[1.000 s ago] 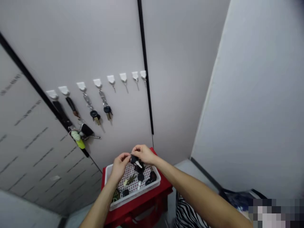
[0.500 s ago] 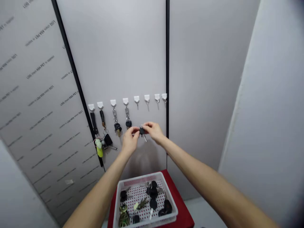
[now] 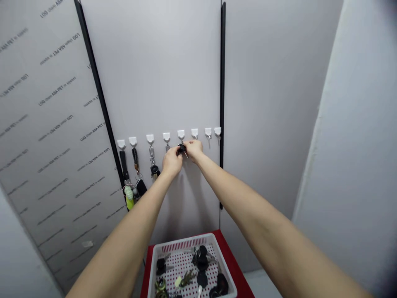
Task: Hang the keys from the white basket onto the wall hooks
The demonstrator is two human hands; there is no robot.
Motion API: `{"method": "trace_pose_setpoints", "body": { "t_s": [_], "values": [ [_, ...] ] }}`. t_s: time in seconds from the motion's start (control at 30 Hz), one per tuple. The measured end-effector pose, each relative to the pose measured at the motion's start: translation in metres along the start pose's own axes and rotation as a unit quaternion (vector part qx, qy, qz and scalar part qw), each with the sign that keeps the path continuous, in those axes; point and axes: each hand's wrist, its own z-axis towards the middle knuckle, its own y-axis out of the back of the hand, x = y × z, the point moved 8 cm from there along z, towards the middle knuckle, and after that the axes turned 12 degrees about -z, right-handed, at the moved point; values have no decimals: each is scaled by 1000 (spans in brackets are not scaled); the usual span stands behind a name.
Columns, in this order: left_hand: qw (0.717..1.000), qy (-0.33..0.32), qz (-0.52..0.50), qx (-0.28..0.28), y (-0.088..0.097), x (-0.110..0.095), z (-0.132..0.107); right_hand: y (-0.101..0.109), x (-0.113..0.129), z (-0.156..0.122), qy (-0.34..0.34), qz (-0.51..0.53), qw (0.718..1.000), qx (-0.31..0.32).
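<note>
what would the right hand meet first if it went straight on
The right hand points at the black key fob it already touches; past that, likely the white wall hook, though depth is unclear.

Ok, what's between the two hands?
In the head view, a black key fob with a metal key, held between the left hand and right hand.

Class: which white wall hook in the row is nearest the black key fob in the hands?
The fifth hook from the left, just above the fob; the three to its right hang bare, the four to its left carry keys.
</note>
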Motion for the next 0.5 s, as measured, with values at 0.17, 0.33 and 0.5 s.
{"method": "trace_pose_setpoints", "body": {
  "t_s": [0.17,0.33,0.5],
  "values": [
    [998,29,-47,18,-5,25,-37,11,-18,-27,7,-46,999,-3],
    [973,160,-125,109,-32,103,-136,4,-88,-117,19,-66,991,115],
    [946,235,-78,209,-63,142,-238,-16,-161,-229,54,-204,927,311]
  ]
}}
